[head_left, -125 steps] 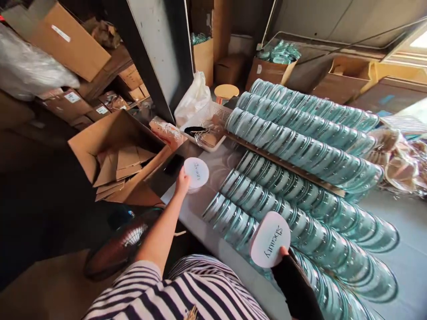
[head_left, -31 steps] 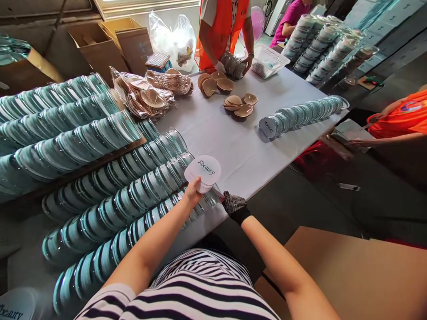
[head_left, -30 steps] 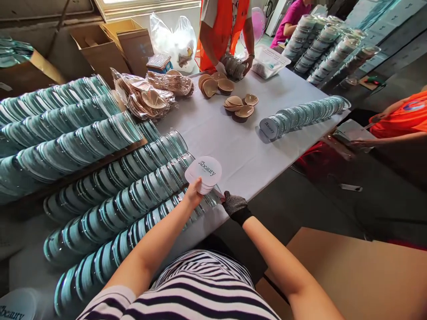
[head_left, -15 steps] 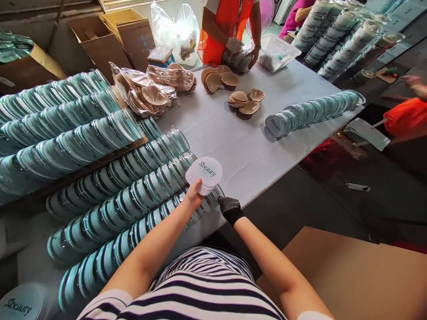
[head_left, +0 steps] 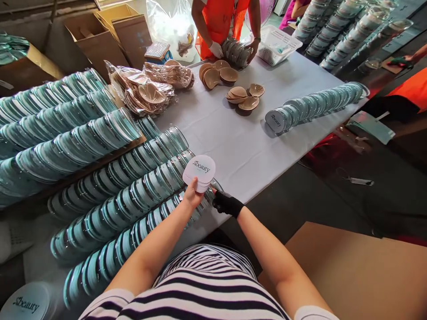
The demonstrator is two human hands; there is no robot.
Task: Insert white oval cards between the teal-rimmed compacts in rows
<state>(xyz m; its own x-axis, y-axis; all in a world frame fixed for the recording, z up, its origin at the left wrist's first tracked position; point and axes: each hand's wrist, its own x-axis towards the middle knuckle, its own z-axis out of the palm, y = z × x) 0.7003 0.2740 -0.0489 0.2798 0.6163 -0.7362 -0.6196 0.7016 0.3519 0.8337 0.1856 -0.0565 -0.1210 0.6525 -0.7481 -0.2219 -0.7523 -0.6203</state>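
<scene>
My bare left hand (head_left: 193,193) grips a small stack of white rounded cards (head_left: 199,171) printed "Sbeauty", the thumb lying on their lower edge. Just right of it, my right hand (head_left: 227,203), in a black fingerless glove, has its fingers curled at the end of the nearest row of clear round containers (head_left: 156,220). Whether those fingers hold a container is hard to make out, since the cards and the left hand partly cover that end. More rows of clear containers (head_left: 123,200) lie side by side to the left.
Across the white table (head_left: 227,142) are beige pads (head_left: 248,103), bagged pads (head_left: 150,91) and another container row (head_left: 316,109). A co-worker in an orange vest (head_left: 220,26) handles containers (head_left: 236,52) beside a white basket (head_left: 275,46). Cardboard (head_left: 353,271) lies at lower right.
My left hand and the cards have shifted slightly left. My right hand has moved left toward the row's end and turned. The co-worker's gloved hand has moved down and left beside the containers.
</scene>
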